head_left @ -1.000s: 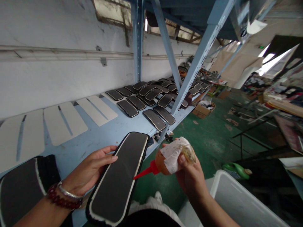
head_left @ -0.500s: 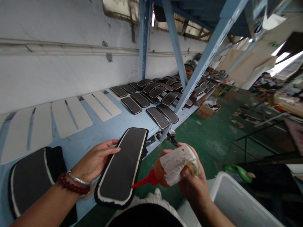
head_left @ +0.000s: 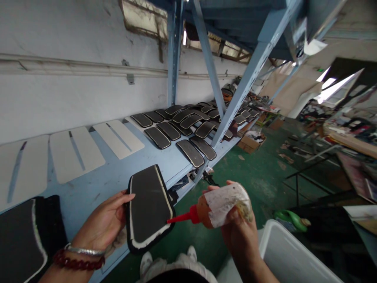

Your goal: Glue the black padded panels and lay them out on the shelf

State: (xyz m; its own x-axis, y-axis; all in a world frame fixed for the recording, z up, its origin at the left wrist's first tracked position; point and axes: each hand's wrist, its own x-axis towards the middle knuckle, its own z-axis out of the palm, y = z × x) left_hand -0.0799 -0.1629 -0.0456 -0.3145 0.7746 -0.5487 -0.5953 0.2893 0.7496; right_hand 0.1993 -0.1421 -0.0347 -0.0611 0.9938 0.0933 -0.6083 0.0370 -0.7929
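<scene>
**Dark panel [head_left: 149, 206] tips in the grip as red nozzle [head_left: 181, 217] meets its lower right corner**

Turned since half a second ago, the panel now shows shorter and broader to the camera, and the nozzle's tip sits nearer the corner than it did along the right side.

At far left, a second panel [head_left: 17, 236] with a similar pale edge lies on the blue tabletop [head_left: 141, 157]. Beside it, the worker's left hand [head_left: 101, 220] grips the dark panel by its left edge, thumb on the face, fingers mostly hidden behind. Held above the table's near edge, between the two hands, the panel looks light and fairly stiff, with a softer black margin. Its pale border [head_left: 150, 238] could be wet or tacky, so the safest hold appears to be the outer margin or the underside.

To the right, the nozzle points left from an orange bottle [head_left: 222, 206] with a stained white wrap; whether the tip actually touches the border cannot be told. The right hand [head_left: 240, 232] is closed around the bottle's rear, just apart from the panel. The bottle looks light and squeezable, best held around its body; the brown stain near the thumb may be sticky.
</scene>
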